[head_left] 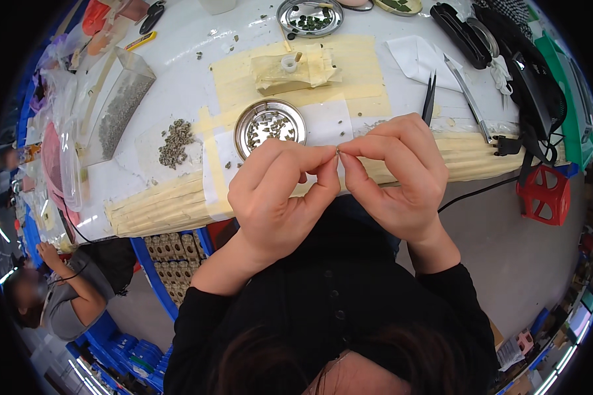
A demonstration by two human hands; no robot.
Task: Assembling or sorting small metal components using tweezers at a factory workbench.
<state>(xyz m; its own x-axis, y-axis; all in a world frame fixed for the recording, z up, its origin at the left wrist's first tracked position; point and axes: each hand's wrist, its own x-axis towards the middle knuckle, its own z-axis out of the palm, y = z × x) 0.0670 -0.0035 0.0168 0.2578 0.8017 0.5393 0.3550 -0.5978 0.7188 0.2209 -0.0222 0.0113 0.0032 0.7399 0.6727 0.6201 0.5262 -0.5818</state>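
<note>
My left hand [275,187] and my right hand [402,172] meet fingertip to fingertip over the table's near edge. Thumb and forefinger of each pinch one tiny greyish-green part [338,152] between them; its exact kind is too small to make out. Just behind my left hand stands a round metal dish [238,128] holding several small metal parts, partly hidden by that hand. Further left lies a heap of similar small grey-green parts [176,143]. Beyond my right hand, black tweezers [429,99] rest on the table.
A taped block [290,80] with a small white cup sits behind the dish. A clear container of grey pieces [120,105] stands at left, a metal tray of dark green pieces [295,31] at the back. A metal rod-like tool [466,97] and black case [460,36] lie right. Another person [79,299] sits at left.
</note>
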